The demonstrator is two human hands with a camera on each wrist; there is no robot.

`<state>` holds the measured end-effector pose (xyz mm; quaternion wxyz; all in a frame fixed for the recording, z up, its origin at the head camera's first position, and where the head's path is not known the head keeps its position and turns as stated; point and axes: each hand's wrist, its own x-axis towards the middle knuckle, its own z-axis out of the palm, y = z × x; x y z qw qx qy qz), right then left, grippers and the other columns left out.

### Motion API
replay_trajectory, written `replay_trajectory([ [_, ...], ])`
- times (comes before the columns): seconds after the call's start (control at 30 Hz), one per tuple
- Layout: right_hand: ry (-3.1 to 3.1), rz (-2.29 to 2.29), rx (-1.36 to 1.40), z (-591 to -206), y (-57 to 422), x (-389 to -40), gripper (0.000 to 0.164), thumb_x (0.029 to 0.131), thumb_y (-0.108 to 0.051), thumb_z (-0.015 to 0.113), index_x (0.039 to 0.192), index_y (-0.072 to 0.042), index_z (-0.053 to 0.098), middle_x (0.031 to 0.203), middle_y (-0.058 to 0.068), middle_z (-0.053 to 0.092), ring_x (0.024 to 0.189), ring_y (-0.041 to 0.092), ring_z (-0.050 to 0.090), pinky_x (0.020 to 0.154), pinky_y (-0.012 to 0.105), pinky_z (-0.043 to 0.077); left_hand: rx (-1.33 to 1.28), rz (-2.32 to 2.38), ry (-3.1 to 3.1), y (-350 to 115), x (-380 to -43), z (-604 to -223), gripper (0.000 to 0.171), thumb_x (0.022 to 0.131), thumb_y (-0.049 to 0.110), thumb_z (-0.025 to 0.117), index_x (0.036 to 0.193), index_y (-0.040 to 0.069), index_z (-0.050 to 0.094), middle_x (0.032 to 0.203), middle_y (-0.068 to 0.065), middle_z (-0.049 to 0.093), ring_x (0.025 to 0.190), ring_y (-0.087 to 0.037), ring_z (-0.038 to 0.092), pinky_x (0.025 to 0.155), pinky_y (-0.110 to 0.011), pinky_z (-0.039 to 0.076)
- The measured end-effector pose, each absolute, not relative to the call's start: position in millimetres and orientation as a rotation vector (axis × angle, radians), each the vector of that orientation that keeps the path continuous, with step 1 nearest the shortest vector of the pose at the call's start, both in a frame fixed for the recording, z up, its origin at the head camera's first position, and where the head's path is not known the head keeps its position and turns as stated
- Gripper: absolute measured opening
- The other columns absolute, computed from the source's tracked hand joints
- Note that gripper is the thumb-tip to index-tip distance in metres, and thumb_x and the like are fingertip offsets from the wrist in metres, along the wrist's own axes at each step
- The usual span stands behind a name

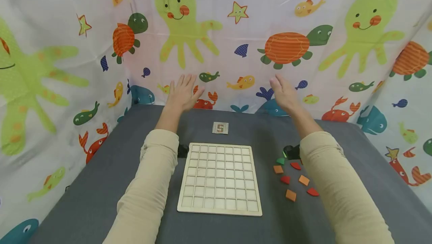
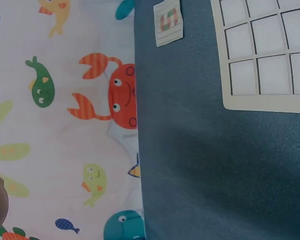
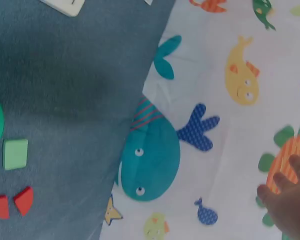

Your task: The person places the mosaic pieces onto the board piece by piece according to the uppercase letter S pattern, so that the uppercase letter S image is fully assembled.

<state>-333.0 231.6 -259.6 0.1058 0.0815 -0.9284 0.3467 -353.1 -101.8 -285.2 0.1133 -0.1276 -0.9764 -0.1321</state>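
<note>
Both hands are raised above the far part of the table and hold nothing. My left hand [image 1: 182,93] has its fingers spread, left of a small pattern card [image 1: 220,127] with a pixelated figure on it. The right hand [image 1: 284,92] is held up with straight fingers, beyond the loose pieces; in the right wrist view its fingers show at the lower right edge. Between the forearms lies a wooden grid board [image 1: 220,178] with bare square cells. Right of it are orange square pieces [image 1: 291,195], red curved pieces [image 1: 312,192] and a green piece [image 1: 280,160].
A grey table [image 1: 111,184] carries everything. A curtain [image 1: 216,30] printed with sea animals hangs behind the table and along both sides. The right sleeve [image 1: 341,184] covers part of the area with the pieces; a light green square [image 3: 15,154] shows in the right wrist view.
</note>
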Motion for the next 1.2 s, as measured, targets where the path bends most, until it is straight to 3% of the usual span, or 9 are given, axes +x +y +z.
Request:
replay_trajectory([
  [0.13,-2.661,1.246,0.198,-256.4,253.0,-326.0,0.068,0.103,-0.050,0.019,0.153,-0.004,0.015,0.155,0.020,0.016,0.141,0.039,0.013,0.111,0.052,0.013,-0.397,-0.488,-2.863,-106.3,-353.3,-283.3,0.074,0.098,0.060,0.021,0.155,0.013,0.011,0.159,-0.006,0.007,0.144,-0.025,-0.003,0.111,-0.051,-0.008],
  [0.33,-2.592,1.583,0.189,-263.6,288.1,-316.3,0.075,0.100,-0.056,0.016,0.153,-0.004,0.013,0.154,0.023,0.017,0.137,0.043,0.022,0.104,0.054,0.028,-0.436,-0.646,-2.842,-113.1,-353.0,-290.0,0.072,0.099,0.059,0.020,0.155,0.015,0.012,0.159,-0.006,0.007,0.144,-0.026,-0.003,0.110,-0.054,-0.008],
  [0.53,-2.487,1.899,0.126,-273.4,325.3,-302.7,0.090,0.089,-0.068,0.025,0.153,-0.006,0.015,0.153,0.020,0.018,0.136,0.037,0.026,0.096,0.037,0.040,-0.461,-0.861,-2.797,-118.2,-351.3,-301.0,0.070,0.100,0.056,0.016,0.155,0.013,0.013,0.159,-0.007,0.009,0.144,-0.029,0.001,0.109,-0.057,-0.004],
  [0.7,-2.417,2.139,0.076,-285.7,344.5,-293.5,0.092,0.088,-0.068,0.031,0.154,-0.006,0.013,0.146,0.014,0.027,0.127,0.027,0.035,0.087,0.026,0.049,-0.496,-1.065,-2.733,-123.3,-347.7,-308.4,0.069,0.101,0.053,0.014,0.154,0.010,0.012,0.159,-0.009,0.010,0.144,-0.029,0.002,0.110,-0.055,-0.003],
  [1.0,-2.414,2.359,-0.001,-320.6,374.5,-283.7,0.091,0.090,-0.065,0.031,0.154,-0.007,0.003,0.153,0.015,0.015,0.140,0.035,0.015,0.087,0.028,0.049,-0.616,-1.133,-2.742,-127.9,-344.1,-331.9,0.070,0.101,0.053,0.016,0.154,0.007,0.013,0.158,-0.013,0.011,0.144,-0.029,0.004,0.112,-0.052,0.003],
  [1.1,-2.362,2.459,-0.048,-333.9,381.8,-282.8,0.092,0.090,-0.064,0.035,0.154,-0.007,0.002,0.149,0.014,0.023,0.133,0.028,0.033,0.087,0.031,0.050,-0.605,-1.148,-2.787,-130.7,-340.9,-341.7,0.071,0.100,0.055,0.014,0.154,0.009,0.012,0.158,-0.012,0.009,0.144,-0.030,0.003,0.111,-0.056,0.001],
  [1.2,-2.334,2.513,-0.066,-345.5,387.6,-282.0,0.091,0.091,-0.062,0.036,0.154,-0.006,0.000,0.138,0.010,0.036,0.111,0.013,0.054,0.087,0.032,0.050,-0.572,-1.147,-2.841,-133.8,-338.2,-350.6,0.072,0.100,0.057,0.012,0.155,0.011,0.010,0.159,-0.009,0.007,0.144,-0.027,0.001,0.109,-0.059,0.000],
])
